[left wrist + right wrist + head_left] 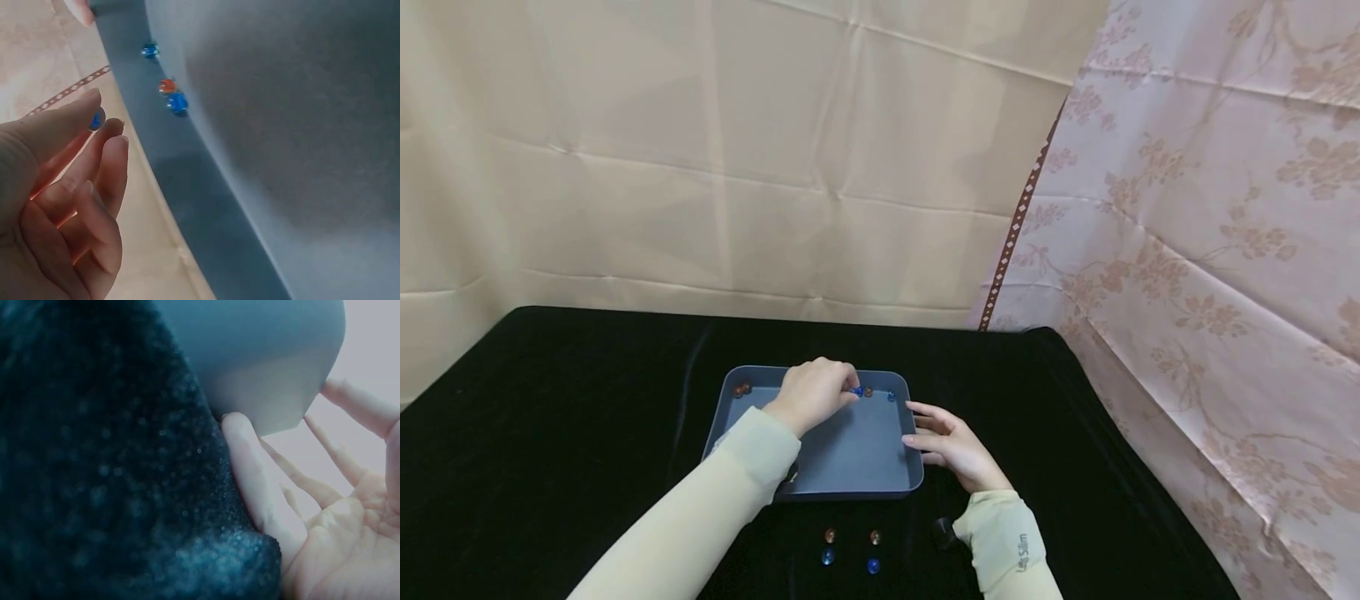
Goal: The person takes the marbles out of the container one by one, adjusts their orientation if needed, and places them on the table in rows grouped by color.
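Observation:
My left hand (814,393) reaches over the back part of a blue-grey tray (857,454). Between thumb and fingers it pinches a blue glass marble (97,119), plain to see in the left wrist view. Close by, along the tray's back wall, lie another blue marble (177,104), an orange marble (167,85) touching it, and a further blue marble (149,50) near the right corner. My right hand (953,448) rests its spread, extended fingers against the tray's right side; the right wrist view shows the fingertips at the tray's outer wall.
Two brownish marbles (742,389) sit in the tray's back left corner. In front of the tray, on the black cloth (587,433), lie two amber marbles (830,535) and two blue marbles (873,567). A small black object (943,533) is beside the right sleeve. Curtains hang behind the table.

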### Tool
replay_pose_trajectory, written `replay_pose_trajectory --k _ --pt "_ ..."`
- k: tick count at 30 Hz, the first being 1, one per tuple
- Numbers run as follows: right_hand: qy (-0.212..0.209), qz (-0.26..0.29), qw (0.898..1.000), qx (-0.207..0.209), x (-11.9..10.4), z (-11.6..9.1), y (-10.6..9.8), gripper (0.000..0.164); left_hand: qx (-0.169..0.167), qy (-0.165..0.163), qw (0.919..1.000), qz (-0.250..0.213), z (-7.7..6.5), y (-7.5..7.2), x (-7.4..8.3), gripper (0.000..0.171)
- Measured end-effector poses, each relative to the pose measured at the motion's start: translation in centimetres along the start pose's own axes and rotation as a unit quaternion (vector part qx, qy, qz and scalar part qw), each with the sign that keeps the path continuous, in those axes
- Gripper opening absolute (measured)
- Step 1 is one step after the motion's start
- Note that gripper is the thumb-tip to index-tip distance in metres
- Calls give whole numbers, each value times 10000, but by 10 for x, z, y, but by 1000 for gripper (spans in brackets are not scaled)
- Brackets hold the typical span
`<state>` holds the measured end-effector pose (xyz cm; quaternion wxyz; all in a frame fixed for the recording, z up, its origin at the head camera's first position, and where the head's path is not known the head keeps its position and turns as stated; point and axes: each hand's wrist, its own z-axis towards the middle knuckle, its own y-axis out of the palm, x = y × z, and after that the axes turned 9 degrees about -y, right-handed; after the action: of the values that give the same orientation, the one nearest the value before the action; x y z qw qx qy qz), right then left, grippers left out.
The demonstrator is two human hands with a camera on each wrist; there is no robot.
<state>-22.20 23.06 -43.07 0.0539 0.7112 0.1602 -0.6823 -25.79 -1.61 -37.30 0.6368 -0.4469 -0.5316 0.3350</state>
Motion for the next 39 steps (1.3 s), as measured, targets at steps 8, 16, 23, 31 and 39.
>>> replay_pose_trajectory --k 8,16,23,31,39 --pt "-46 24 10000 -43 0 0 0 59 197 191 9996 -103 -9 -13 7 21" --pt "-43 13 10000 -33 0 0 -1 59 163 407 9990 -65 -19 -23 13 21" --pt "-13 -1 10000 -39 -1 -1 -2 59 217 617 9978 -118 -28 -25 16 19" --pt "-23 35 9999 -105 -1 -1 -2 59 192 714 9972 -96 -43 -26 20 20" --pt "-3 -9 10000 -42 0 0 -2 59 271 784 9965 -117 -55 -27 19 19"
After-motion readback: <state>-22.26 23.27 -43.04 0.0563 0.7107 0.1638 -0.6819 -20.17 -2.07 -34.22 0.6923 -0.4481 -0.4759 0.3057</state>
